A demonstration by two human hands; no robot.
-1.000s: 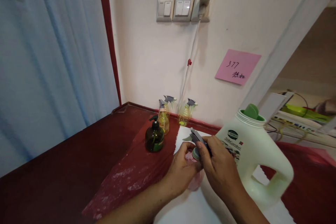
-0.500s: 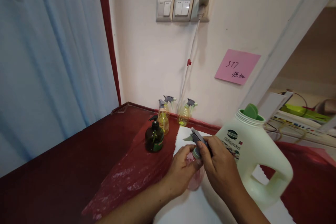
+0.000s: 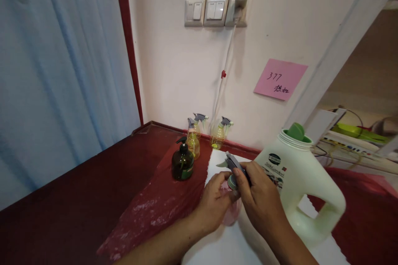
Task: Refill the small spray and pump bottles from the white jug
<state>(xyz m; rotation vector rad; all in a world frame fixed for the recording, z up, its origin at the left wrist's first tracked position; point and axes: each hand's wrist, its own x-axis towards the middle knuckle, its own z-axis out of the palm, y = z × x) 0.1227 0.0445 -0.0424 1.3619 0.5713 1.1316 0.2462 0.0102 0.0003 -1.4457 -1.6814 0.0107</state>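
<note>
My left hand (image 3: 214, 203) is wrapped round the body of a small pink spray bottle (image 3: 232, 212) that stands on a white sheet (image 3: 224, 240). My right hand (image 3: 259, 198) is closed on the bottle's grey spray head (image 3: 232, 163) and its round collar. Just to the right stands a big white detergent jug (image 3: 298, 182) with a green cap, its handle facing me. Most of the pink bottle is hidden behind my fingers.
A dark green pump bottle (image 3: 183, 161) and two yellowish spray bottles (image 3: 193, 140) (image 3: 219, 133) stand by the wall on a red plastic sheet (image 3: 155, 207). A white cable (image 3: 224, 70) hangs from the wall socket. A blue curtain (image 3: 62, 70) lies left; clutter (image 3: 351, 140) lies right.
Almost nothing has moved. Both hands stay on the pink spray bottle, with only a slight shift of the fingers on the spray head.
</note>
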